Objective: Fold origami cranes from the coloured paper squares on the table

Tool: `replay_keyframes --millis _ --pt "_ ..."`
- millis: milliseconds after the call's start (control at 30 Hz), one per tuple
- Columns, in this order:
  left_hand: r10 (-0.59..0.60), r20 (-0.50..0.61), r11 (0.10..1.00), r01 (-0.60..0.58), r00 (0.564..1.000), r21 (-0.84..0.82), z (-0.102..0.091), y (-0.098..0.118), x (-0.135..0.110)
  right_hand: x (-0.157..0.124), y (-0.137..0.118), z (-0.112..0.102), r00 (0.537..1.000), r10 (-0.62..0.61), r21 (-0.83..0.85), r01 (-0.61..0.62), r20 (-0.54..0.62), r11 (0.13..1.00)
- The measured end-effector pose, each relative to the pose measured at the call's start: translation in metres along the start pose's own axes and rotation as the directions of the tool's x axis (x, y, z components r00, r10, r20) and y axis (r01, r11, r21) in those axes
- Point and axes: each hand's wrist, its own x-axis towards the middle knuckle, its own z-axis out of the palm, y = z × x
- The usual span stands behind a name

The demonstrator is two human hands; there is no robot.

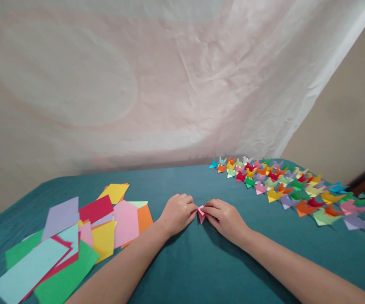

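A small folded piece of pink paper (201,214) is held between my two hands, low over the teal cloth at the middle of the table. My left hand (179,214) pinches its left side with thumb and fingertips. On the other side, my right hand (225,218) has its thumb and fingers closed on the paper's right edge. The pink paper shows creased, pointed folds; parts of it are hidden behind the fingertips.
Loose coloured paper sheets (125,223) lie overlapping on the left of the teal-covered table (170,179). Rows of small folded paper birds (274,195) in many colours stand on the right. A pale cloth (157,76) hangs behind the table's far edge.
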Motion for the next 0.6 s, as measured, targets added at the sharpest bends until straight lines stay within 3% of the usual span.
replay_keyframes --millis 600 --pt "-0.058 -0.059 0.995 0.053 0.997 -0.079 0.0051 0.0008 0.0047 0.0013 -0.0016 -0.0027 1.000 -0.015 -0.019 0.015 -0.010 1.000"
